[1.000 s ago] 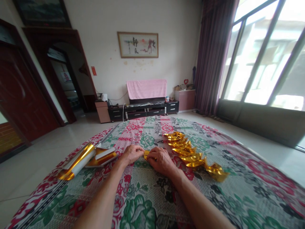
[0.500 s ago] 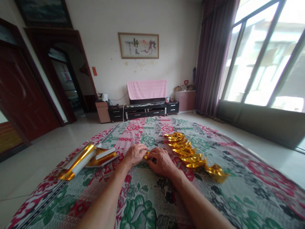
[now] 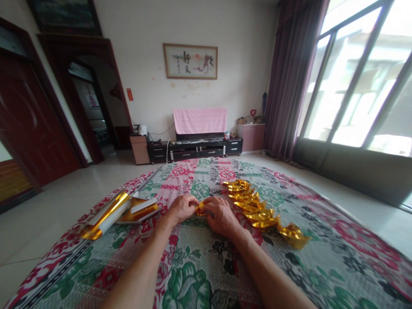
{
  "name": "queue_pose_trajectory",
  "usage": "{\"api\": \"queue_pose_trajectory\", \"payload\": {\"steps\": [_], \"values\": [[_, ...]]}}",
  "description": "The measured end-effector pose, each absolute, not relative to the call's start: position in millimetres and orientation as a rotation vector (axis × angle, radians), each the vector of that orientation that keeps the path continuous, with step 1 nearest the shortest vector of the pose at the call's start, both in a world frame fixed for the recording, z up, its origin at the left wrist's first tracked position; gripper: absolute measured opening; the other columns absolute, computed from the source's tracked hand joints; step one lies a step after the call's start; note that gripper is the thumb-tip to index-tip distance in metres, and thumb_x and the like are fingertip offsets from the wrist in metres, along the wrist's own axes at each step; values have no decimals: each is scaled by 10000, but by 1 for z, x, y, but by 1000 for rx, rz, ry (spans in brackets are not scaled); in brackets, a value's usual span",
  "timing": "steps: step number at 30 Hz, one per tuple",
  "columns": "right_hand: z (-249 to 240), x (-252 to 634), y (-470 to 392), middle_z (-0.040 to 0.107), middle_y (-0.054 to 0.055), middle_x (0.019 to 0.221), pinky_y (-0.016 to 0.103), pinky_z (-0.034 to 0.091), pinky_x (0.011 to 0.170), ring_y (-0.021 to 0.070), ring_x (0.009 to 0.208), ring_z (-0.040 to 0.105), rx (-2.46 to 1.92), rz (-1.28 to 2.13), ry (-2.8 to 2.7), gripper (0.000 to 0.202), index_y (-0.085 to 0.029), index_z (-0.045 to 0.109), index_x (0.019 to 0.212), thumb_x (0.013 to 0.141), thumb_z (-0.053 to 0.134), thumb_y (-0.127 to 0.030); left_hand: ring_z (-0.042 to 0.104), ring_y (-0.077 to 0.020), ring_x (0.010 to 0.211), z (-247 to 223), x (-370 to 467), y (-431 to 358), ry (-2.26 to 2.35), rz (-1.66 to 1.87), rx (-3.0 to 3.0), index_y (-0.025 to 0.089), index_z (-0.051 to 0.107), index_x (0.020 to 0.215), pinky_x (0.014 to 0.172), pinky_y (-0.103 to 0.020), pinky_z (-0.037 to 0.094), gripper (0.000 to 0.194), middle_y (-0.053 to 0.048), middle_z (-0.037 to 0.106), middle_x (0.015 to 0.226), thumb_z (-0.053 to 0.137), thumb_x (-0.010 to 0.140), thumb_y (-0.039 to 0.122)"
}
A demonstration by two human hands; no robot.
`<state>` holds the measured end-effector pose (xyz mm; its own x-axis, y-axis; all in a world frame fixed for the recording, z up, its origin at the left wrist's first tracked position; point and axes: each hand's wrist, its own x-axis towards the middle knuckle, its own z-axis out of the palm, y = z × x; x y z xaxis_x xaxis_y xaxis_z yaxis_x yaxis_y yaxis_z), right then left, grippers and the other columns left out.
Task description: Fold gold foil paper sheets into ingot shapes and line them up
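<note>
Gold paper [image 3: 200,209], one small piece, lies on the table between the person's two hands, partly covered by fingers. Left hand [image 3: 182,209]: thumb and fingertips pinch its left end. Right hand [image 3: 222,215]: fingers bent over the right part, gripping it; the exact fold is too small for me to read. Just beside the right hand, folded gold pieces [image 3: 257,214] run in an overlapping diagonal row. Left of the left hand, a gold-and-white roll [image 3: 107,216] lies slantwise, next to a shallow tray [image 3: 138,222] bearing gold and white sheets. A flowered tablecloth [image 3: 186,283] lies under everything. Beyond, noted: black cabinet [image 3: 196,152], pink cloth [image 3: 200,121], framed picture [image 3: 191,61], purple curtain [image 3: 286,86].
</note>
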<state>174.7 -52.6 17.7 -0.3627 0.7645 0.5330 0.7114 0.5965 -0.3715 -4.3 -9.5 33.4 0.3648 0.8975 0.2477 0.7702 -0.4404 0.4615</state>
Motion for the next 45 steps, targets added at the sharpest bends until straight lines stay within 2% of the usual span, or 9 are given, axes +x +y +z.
{"api": "queue_pose_trajectory", "payload": {"steps": [4, 10, 15, 19, 26, 35, 45], "values": [[16, 175, -50, 543, 60, 1109, 366, 355, 897, 209, 1027, 483, -1169, 122, -2088, 444, -231, 593, 1044, 647, 503, -54, 524, -115, 563, 35, -6, -9, 1484, 618, 2340, 212, 711, 799, 510, -194, 349, 250, 10, 626, 610, 500, 665, 206], [13, 175, -45, 556, 80, 1017, 335, 406, 851, 199, 947, 520, -1188, 153, -2021, 437, -179, 528, 1074, 651, 506, -69, 514, -123, 545, 36, -6, -10, 1476, 599, 2326, 218, 715, 794, 500, -207, 337, 247, 6, 619, 595, 512, 657, 250], [14, 175, -46, 588, 56, 874, 290, 417, 760, 177, 820, 542, -1199, 161, -2048, 349, -177, 554, 1010, 679, 508, -76, 522, -123, 557, 39, -6, -14, 1467, 580, 2310, 218, 722, 793, 500, -205, 338, 246, 5, 626, 603, 532, 667, 311], [16, 173, -49, 600, 43, 862, 281, 397, 759, 168, 812, 542, -1206, 138, -2085, 259, -199, 597, 922, 690, 537, -101, 526, -126, 565, 41, -6, -15, 1462, 570, 2298, 221, 723, 802, 493, -206, 331, 266, 10, 624, 603, 559, 657, 371], [18, 169, -53, 610, 34, 854, 289, 385, 768, 165, 812, 542, -1217, 110, -2125, 84, -225, 643, 806, 744, 587, -237, 542, -139, 607, 42, -6, -16, 1464, 565, 2316, 226, 725, 799, 530, -212, 342, 241, 8, 635, 617, 571, 650, 338], [20, 165, -52, 622, 36, 833, 266, 382, 753, 151, 800, 552, -1265, 82, -2129, 150, -226, 671, 775, 812, 529, -261, 514, -117, 574, 40, -9, -12, 1412, 519, 2295, 222, 721, 831, 510, -198, 331, 269, 11, 615, 618, 582, 631, 338], [13, 160, -48, 625, 35, 841, 253, 348, 735, 155, 828, 548, -1362, 71, -2084, 182, -211, 663, 728, 814, 516, -277, 506, -109, 584, 42, -10, -12, 1402, 486, 2342, 222, 716, 828, 513, -189, 327, 269, 7, 625, 669, 571, 640, 348]]}}
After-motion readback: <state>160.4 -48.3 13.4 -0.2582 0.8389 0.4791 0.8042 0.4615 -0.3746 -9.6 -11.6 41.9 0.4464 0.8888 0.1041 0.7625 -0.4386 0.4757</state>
